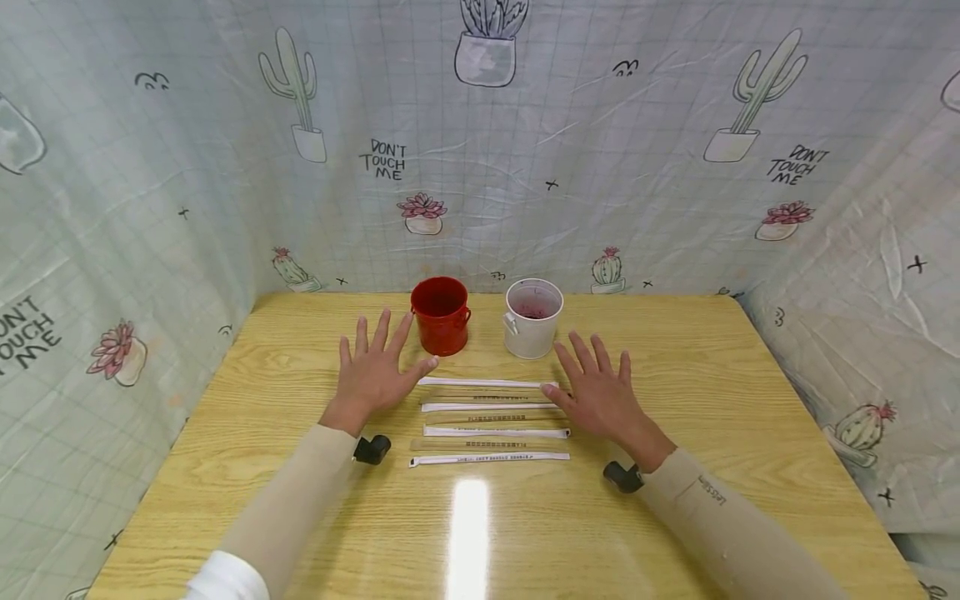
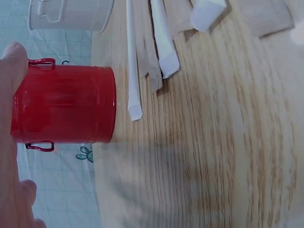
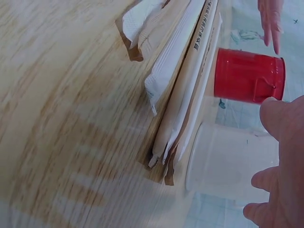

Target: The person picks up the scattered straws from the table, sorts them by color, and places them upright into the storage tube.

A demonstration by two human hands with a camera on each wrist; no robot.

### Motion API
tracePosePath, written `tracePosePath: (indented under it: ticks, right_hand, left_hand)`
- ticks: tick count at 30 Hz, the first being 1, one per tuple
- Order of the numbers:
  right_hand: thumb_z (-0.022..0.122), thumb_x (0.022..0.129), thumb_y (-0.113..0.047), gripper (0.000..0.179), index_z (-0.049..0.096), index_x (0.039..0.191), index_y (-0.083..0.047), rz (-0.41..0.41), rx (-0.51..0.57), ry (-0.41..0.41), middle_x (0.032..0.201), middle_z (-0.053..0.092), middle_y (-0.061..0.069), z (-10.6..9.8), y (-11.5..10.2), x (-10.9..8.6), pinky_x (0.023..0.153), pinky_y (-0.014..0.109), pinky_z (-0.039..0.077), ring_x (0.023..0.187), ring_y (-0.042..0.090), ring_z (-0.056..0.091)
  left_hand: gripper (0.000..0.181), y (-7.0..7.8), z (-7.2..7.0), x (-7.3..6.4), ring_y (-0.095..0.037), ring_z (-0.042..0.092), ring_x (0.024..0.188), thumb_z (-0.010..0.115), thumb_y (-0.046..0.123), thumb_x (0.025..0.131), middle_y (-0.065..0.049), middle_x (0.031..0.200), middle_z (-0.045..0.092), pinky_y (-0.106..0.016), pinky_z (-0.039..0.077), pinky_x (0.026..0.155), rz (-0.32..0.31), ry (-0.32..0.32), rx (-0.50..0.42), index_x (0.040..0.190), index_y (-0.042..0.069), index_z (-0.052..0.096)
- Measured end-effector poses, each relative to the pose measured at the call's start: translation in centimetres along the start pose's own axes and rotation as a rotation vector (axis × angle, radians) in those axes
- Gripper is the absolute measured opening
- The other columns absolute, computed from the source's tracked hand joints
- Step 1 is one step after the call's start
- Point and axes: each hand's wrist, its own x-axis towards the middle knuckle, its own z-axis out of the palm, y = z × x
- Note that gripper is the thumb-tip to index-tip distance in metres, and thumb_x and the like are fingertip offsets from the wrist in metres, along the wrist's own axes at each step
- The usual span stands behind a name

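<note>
My left hand (image 1: 373,377), cropped in the left wrist view, hid part of the red bucket (image 2: 66,102); there the top edge cut the white bucket (image 2: 83,15). In the head view, lettering (image 1: 497,419) on the paper strips (image 1: 491,458) was too small to read.

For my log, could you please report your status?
Left hand, right hand: open, nothing held. Seven slim white and brown paper packets: side by side. Round red bucket, round white bucket: behind, not blocking.

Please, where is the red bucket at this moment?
In the head view, the red bucket stands left of the white bucket, beyond the paper wrappers, near the left hand.
</note>
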Motion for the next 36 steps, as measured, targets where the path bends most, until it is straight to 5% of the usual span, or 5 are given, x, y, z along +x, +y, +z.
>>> tracePosePath:
  ticks: [24, 32, 36]
  right_hand:
    - [0.053, 0.104, -0.056, 0.075, 0.032, 0.165, -0.018, -0.048, 0.031, 0.005, 0.175, 0.02, 0.012, 1.1, -0.2, -0.5, 0.12, 0.084, 0.004, 0.161, 0.048, 0.013]
    - [0.052, 0.104, -0.056, 0.075, 0.031, 0.165, -0.018, -0.068, 0.022, -0.021, 0.176, 0.019, 0.012, 1.3, -0.5, -0.7, 0.12, 0.084, 0.006, 0.161, 0.047, 0.013]
    - [0.053, 0.104, -0.056, 0.075, 0.031, 0.165, -0.018, -0.065, 0.022, -0.024, 0.176, 0.018, 0.011, 1.2, -0.6, -0.8, 0.12, 0.083, 0.006, 0.162, 0.046, 0.012]
  left_hand:
    - [0.108, 0.5, 0.1, 2.0, -0.046, -0.007, 0.163, 0.05, 0.081, 0.091, -0.009, 0.178, -0.003, -0.073, 0.004, 0.128, 0.011, 0.034, -0.286, 0.169, 0.029, -0.004]
    - [0.116, 0.2, 0.0, 3.0, -0.035, 0.007, 0.165, 0.078, 0.063, 0.085, 0.0, 0.178, 0.009, -0.068, 0.021, 0.128, 0.001, 0.115, -0.676, 0.169, 0.028, 0.007]
    - [0.113, 0.2, -0.4, 3.4, -0.032, 0.018, 0.163, 0.084, 0.052, 0.084, 0.001, 0.176, 0.017, -0.062, 0.027, 0.129, -0.013, 0.154, -0.775, 0.169, 0.026, 0.014]
